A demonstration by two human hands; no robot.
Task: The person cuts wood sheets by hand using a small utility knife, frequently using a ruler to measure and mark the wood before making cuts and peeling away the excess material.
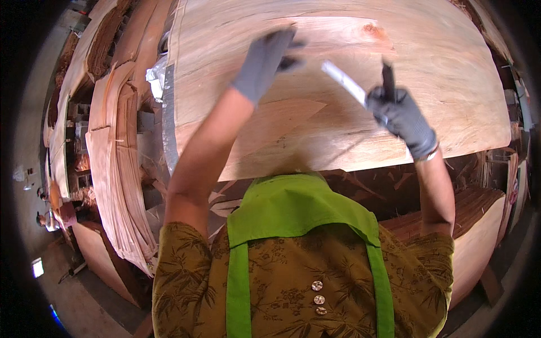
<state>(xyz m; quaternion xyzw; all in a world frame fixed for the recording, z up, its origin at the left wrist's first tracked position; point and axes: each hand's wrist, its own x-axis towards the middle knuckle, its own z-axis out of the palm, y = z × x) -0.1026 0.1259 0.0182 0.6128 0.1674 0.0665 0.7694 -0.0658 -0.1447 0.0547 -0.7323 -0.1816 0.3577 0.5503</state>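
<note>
A broad sheet of wood veneer [448, 97] lies before me, with a paler, pinkish patch [329, 28] and a knot near its far edge. My left hand [268, 59], in a grey glove, is raised over the left part of the sheet, fingers apart and blurred, with nothing seen in them. In a grey glove too, my right hand [399, 112] is closed on a white strip-like tool [344, 82] that points up and left. A dark, blurred piece [388, 80] stands up from the same hand; whether it is a finger or a tool I cannot tell.
Stacked veneer sheets [122, 169] stand at the left, and another stack [477, 236] at the lower right. A crumpled white plastic bag [157, 78] lies by the sheet's left edge. Veneer scraps [359, 186] litter the space below the near edge. Other people [50, 219] are far off at the left.
</note>
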